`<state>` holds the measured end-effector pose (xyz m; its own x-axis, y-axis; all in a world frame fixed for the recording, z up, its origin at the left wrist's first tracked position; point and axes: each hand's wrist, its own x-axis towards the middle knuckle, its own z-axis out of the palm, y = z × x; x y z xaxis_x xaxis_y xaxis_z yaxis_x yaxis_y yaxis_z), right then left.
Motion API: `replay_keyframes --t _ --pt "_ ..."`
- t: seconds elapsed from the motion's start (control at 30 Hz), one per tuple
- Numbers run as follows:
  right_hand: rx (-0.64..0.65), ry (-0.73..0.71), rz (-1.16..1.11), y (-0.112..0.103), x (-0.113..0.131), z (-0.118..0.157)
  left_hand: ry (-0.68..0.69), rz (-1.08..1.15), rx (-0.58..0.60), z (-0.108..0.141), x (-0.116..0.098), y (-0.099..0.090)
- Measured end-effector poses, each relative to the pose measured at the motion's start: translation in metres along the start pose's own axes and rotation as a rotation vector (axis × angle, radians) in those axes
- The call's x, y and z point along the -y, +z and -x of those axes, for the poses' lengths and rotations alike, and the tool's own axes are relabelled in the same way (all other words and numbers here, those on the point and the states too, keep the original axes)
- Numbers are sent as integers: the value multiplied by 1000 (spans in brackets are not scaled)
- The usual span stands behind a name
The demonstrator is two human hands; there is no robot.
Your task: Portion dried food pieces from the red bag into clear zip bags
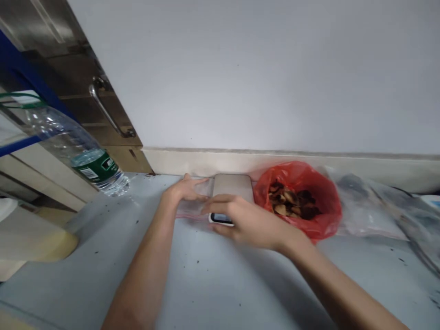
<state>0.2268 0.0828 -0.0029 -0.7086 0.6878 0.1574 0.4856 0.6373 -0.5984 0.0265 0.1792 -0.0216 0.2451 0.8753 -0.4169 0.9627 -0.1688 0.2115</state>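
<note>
Where grey counter (206, 284) meets wall (261, 73) (speckled)

Small clear plastic zip bag w/ red seal strip (192, 201) lies flat on pale grey counter, next to wall base, touching left edge of scale. Flat silver digital kitchen scale (233, 188) sits just right of it, display end facing near side.

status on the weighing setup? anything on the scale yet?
Done: the red bag of dark dried pieces sits open right of the scale, by the wall. In hand: the left hand lies flat on a clear zip bag beside the scale; the right hand covers the scale's front edge, display partly hidden. Left: the platform looks bare and the clear bag looks unfilled.
</note>
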Motion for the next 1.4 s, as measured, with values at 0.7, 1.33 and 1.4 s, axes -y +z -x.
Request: replay_keyframes --t 0.7,1.33,1.4 --pt "-602 934 295 -122 -113 161 736 58 -442 37 -157 9" --pt "-797 611 -625 -121 -14 111 903 742 -504 41 -145 0" --pt "-618 600 -736 -114 -13 102 935 819 -378 44 -144 -5"
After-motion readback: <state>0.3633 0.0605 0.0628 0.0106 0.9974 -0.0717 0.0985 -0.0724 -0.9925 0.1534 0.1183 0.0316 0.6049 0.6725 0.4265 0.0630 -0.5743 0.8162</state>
